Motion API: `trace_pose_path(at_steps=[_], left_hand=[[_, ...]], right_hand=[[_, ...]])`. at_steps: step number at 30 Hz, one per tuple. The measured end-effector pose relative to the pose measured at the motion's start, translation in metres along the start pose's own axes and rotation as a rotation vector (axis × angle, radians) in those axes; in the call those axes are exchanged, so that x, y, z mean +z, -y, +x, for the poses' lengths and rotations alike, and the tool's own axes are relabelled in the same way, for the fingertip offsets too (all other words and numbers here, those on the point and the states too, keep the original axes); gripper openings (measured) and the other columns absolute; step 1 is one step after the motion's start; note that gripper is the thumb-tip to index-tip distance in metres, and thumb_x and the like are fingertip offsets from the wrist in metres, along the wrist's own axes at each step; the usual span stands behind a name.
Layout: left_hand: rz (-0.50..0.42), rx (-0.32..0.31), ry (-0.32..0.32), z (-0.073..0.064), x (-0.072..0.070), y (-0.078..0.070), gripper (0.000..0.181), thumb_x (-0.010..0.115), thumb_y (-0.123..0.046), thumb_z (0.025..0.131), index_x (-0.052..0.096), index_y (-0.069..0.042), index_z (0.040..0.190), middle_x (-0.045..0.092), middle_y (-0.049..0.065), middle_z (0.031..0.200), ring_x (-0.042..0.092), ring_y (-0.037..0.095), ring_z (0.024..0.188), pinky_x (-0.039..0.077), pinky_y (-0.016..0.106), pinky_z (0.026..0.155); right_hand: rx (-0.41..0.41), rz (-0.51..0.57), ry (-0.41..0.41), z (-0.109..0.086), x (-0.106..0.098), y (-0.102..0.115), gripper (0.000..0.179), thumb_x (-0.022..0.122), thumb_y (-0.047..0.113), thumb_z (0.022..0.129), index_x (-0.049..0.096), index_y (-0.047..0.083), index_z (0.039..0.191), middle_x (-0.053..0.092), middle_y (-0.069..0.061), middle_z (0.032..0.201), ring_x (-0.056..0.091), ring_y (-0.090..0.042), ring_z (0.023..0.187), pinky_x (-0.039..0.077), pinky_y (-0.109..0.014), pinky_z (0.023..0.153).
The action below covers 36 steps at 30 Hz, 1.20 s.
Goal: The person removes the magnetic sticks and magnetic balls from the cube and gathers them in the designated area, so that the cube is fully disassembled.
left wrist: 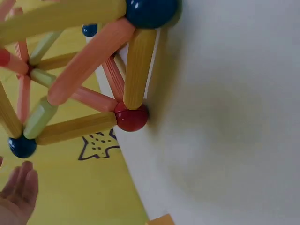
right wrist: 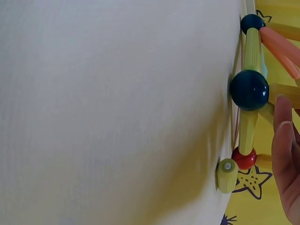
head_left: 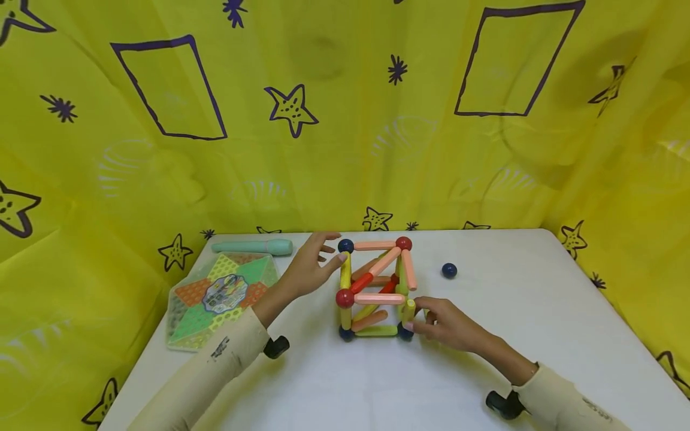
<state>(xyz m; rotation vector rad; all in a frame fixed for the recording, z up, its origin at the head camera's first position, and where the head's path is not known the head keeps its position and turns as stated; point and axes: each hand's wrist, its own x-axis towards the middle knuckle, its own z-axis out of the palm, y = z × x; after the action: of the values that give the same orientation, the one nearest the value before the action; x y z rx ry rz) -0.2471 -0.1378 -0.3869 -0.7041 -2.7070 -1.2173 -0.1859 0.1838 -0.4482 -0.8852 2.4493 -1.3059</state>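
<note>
A cube-like frame of magnetic sticks and balls stands on the table, with red balls [head_left: 403, 243] and blue balls [head_left: 346, 246] at its corners. Beside the upper back-left blue ball is my left hand [head_left: 309, 269], fingers spread; in the left wrist view its fingertips [left wrist: 29, 180] are just apart from a blue ball [left wrist: 22, 146]. My right hand [head_left: 447, 323] pinches a yellow magnetic stick [head_left: 409, 310] that rises from the front-right blue ball [head_left: 405, 331]. In the right wrist view the fingers [right wrist: 282, 112] partly cover that stick, next to the blue ball [right wrist: 249, 90].
A loose blue ball [head_left: 449, 270] lies right of the frame. Another yellow-green stick [right wrist: 227, 176] lies on the table by the frame. At left are a patterned, clear-edged box [head_left: 191, 293] and a mint-green cylinder [head_left: 279, 247]. Yellow cloth [head_left: 345, 161] hangs behind the white table [head_left: 345, 389].
</note>
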Motion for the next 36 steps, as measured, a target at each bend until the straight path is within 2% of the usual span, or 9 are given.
trace_pose_path(at_steps=[3, 6, 10, 14, 18, 25, 30, 36], left_hand=[[-0.090, -0.093, 0.041, 0.017, 0.004, 0.008, 0.054, 0.059, -0.037, 0.102, 0.045, -0.009, 0.147, 0.051, 0.015, 0.145, 0.057, 0.034, 0.128, 0.049, 0.049, 0.102], [-0.203, -0.151, 0.115, 0.030, 0.007, 0.013, 0.053, 0.057, -0.035, 0.103, 0.045, -0.009, 0.147, 0.055, 0.017, 0.142, 0.055, 0.036, 0.129, 0.047, 0.052, 0.105], [-0.309, -0.188, 0.194, 0.034, 0.010, 0.019, 0.043, 0.054, -0.028, 0.105, 0.052, -0.006, 0.142, 0.063, 0.017, 0.131, 0.060, 0.033, 0.122, 0.048, 0.048, 0.104], [-0.364, -0.203, 0.214, 0.036, 0.013, 0.021, 0.038, 0.052, -0.026, 0.106, 0.054, -0.005, 0.138, 0.067, 0.016, 0.127, 0.062, 0.033, 0.121, 0.050, 0.041, 0.102], [-0.381, -0.191, 0.213, 0.038, 0.015, 0.021, 0.037, 0.052, -0.026, 0.106, 0.054, -0.005, 0.137, 0.066, 0.018, 0.128, 0.059, 0.037, 0.124, 0.050, 0.041, 0.103], [-0.360, -0.204, 0.210, 0.037, 0.016, 0.021, 0.036, 0.050, -0.027, 0.107, 0.054, -0.006, 0.136, 0.067, 0.015, 0.127, 0.061, 0.032, 0.123, 0.051, 0.038, 0.098], [-0.356, -0.187, 0.208, 0.038, 0.017, 0.023, 0.036, 0.049, -0.025, 0.108, 0.053, -0.004, 0.137, 0.066, 0.016, 0.127, 0.060, 0.034, 0.124, 0.050, 0.038, 0.098], [-0.358, -0.186, 0.206, 0.039, 0.017, 0.022, 0.036, 0.050, -0.026, 0.107, 0.053, -0.005, 0.137, 0.066, 0.018, 0.128, 0.059, 0.036, 0.124, 0.050, 0.037, 0.096]], right_hand=[[0.023, -0.008, -0.017, -0.001, 0.001, 0.001, 0.015, 0.072, 0.023, 0.094, 0.066, 0.014, 0.105, 0.067, -0.004, 0.100, 0.054, -0.004, 0.057, 0.047, -0.022, 0.052], [0.042, -0.026, -0.031, -0.001, 0.003, 0.003, 0.014, 0.073, 0.024, 0.093, 0.066, 0.015, 0.102, 0.068, -0.005, 0.099, 0.052, -0.004, 0.053, 0.044, -0.021, 0.049], [0.035, -0.060, -0.027, 0.000, 0.006, 0.006, 0.011, 0.072, 0.025, 0.094, 0.065, 0.018, 0.099, 0.068, -0.002, 0.093, 0.052, -0.003, 0.051, 0.042, -0.021, 0.048], [0.007, -0.117, -0.023, 0.000, 0.005, 0.007, 0.007, 0.070, 0.024, 0.095, 0.064, 0.022, 0.098, 0.066, -0.001, 0.079, 0.053, -0.002, 0.051, 0.045, -0.021, 0.049], [-0.010, -0.160, -0.028, -0.002, 0.003, 0.008, 0.007, 0.069, 0.023, 0.095, 0.062, 0.023, 0.097, 0.062, -0.002, 0.066, 0.051, -0.001, 0.051, 0.043, -0.021, 0.050], [-0.014, -0.222, -0.045, -0.005, 0.005, 0.008, 0.009, 0.067, 0.027, 0.096, 0.061, 0.020, 0.096, 0.058, 0.006, 0.076, 0.046, 0.000, 0.063, 0.042, -0.019, 0.055], [0.010, -0.234, -0.042, -0.007, 0.006, 0.010, 0.010, 0.068, 0.026, 0.096, 0.062, 0.019, 0.098, 0.054, 0.008, 0.072, 0.044, 0.000, 0.062, 0.040, -0.019, 0.055], [-0.006, -0.271, -0.045, -0.009, 0.008, 0.010, 0.009, 0.068, 0.020, 0.096, 0.063, 0.018, 0.104, 0.066, 0.006, 0.085, 0.052, 0.000, 0.070, 0.047, -0.020, 0.062]])
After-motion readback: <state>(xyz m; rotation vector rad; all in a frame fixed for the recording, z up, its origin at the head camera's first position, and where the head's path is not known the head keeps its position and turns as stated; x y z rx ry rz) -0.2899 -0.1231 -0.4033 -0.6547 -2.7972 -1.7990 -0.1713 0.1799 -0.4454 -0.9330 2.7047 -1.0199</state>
